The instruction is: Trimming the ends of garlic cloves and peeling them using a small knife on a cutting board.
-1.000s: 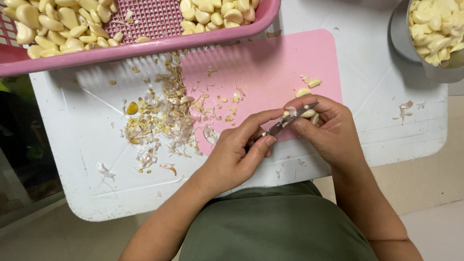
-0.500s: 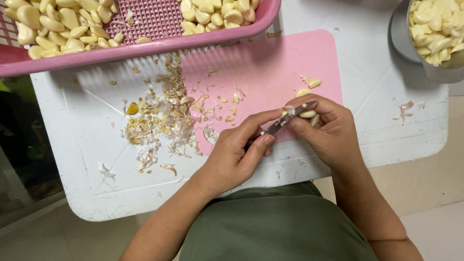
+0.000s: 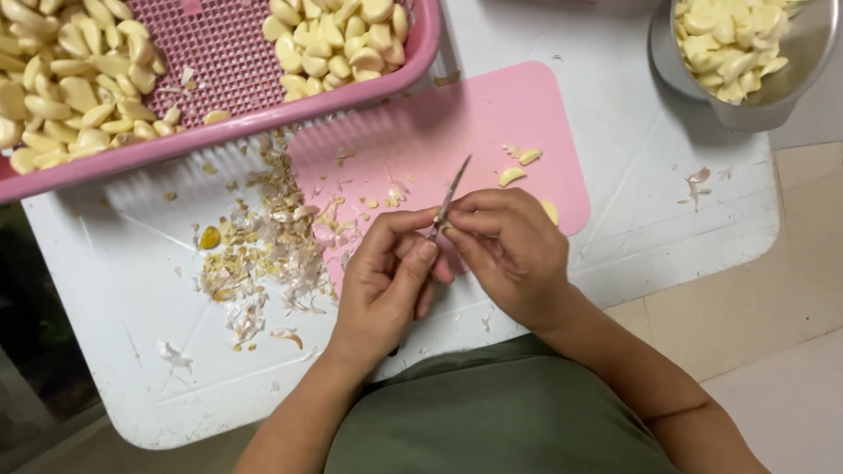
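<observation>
My left hand (image 3: 386, 276) grips a small knife (image 3: 450, 197) whose thin blade points up and away over the pink cutting board (image 3: 439, 123). My right hand (image 3: 514, 250) touches the left at the fingertips and is closed around a garlic clove (image 3: 550, 211). Only a pale edge of the clove shows beside the knuckles. Two loose clove pieces (image 3: 518, 167) lie on the board just beyond my hands. A pile of garlic skins and trimmings (image 3: 263, 246) is spread to the left of my left hand.
A pink basket (image 3: 263, 121) with several unpeeled-looking garlic cloves sits at the top left. A metal bowl (image 3: 764, 105) of peeled cloves stands at the top right. Everything rests on a white plastic board (image 3: 667, 228) above a tiled floor; my green clothing fills the bottom.
The knife blade has swung from lying across the clove to pointing up and away. Both hands stay together, with the clove now more hidden in my right fingers.
</observation>
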